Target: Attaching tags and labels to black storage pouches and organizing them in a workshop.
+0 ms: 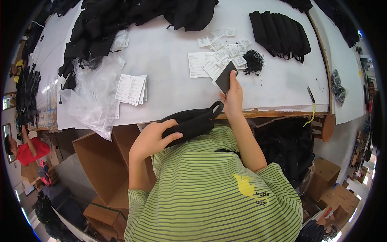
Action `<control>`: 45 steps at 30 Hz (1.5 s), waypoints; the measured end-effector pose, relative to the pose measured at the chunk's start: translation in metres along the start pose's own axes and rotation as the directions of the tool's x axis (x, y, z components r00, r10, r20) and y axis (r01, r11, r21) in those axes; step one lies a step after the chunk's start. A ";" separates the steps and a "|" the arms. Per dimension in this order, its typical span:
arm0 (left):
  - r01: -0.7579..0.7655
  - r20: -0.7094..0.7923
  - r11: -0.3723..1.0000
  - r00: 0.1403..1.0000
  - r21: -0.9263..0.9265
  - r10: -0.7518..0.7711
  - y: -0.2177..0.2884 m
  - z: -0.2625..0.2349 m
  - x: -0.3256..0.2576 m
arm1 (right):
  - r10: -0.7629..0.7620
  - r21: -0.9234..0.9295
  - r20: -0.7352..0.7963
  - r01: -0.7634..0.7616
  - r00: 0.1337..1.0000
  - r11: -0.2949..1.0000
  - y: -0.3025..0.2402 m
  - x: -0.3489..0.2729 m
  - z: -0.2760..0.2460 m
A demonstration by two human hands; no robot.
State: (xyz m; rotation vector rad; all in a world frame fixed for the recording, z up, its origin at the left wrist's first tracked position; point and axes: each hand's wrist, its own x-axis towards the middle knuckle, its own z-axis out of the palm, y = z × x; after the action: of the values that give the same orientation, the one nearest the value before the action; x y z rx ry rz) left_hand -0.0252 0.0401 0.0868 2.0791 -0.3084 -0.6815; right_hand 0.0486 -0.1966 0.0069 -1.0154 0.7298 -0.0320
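My left hand (pixel 151 137) is closed around a black fabric pouch (pixel 191 123) at the table's front edge, against my body. A loop (pixel 217 107) at the pouch's right end reaches up toward my right wrist. My right hand (pixel 234 92) pinches a dark rectangular tag (pixel 225 80) between thumb and fingers, above the pouch. Just beyond the tag lie printed white cards (pixel 198 66), small white labels (pixel 233 50) and a tangle of black strings (pixel 254 61). Whether a string joins tag and pouch is too small to tell.
A fanned row of black pouches (pixel 282 34) lies at the back right, black fabric pieces (pixel 96 28) at the back left. Clear plastic bags (pixel 92 88) and stacked cards (pixel 131 89) are on the left, scissors (pixel 311 94) on the right. Cardboard boxes (pixel 100 165) stand below; a person in red (pixel 32 150) is far left.
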 end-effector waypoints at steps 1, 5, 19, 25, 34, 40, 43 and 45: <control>-0.002 -0.001 1.000 1.000 0.001 0.002 0.003 -0.003 0.001 | -0.002 0.000 0.001 0.002 1.000 1.000 -0.003 0.004 -0.001; -0.024 0.026 0.984 0.999 0.179 0.020 0.017 -0.014 0.011 | -0.407 -0.192 0.219 0.449 0.886 0.873 -0.030 0.019 -0.021; -0.511 0.229 0.823 0.856 0.246 0.463 0.025 0.018 0.056 | 0.276 -0.615 0.780 0.770 0.562 0.170 -0.071 -0.067 -0.036; -0.463 0.260 0.856 0.877 0.229 0.405 0.035 0.013 0.059 | 0.351 -0.748 0.664 0.586 0.661 0.312 -0.086 -0.077 -0.046; -0.332 0.489 0.897 0.858 0.293 0.158 0.056 0.010 0.060 | 0.430 -0.728 0.678 0.625 0.597 0.281 -0.095 -0.083 -0.049; -0.254 0.496 0.954 0.815 -0.157 0.298 0.040 0.000 0.129 | 0.408 -0.741 0.661 0.634 0.630 0.223 -0.087 -0.074 -0.064; -0.412 -0.261 0.882 0.847 0.229 0.463 0.004 0.002 0.214 | 0.367 -0.732 0.677 0.639 0.638 0.239 -0.083 -0.081 -0.067; -0.347 -0.459 0.803 0.680 0.485 0.571 -0.022 0.006 0.252 | 0.344 -0.706 0.701 0.675 0.625 0.215 -0.092 -0.090 -0.063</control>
State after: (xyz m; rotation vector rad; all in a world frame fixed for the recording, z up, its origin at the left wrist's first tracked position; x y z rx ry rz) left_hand 0.1762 -0.0671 -0.0227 2.2954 -0.6157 0.3832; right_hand -0.0282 -0.2637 0.1072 -2.1939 -0.4110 0.7535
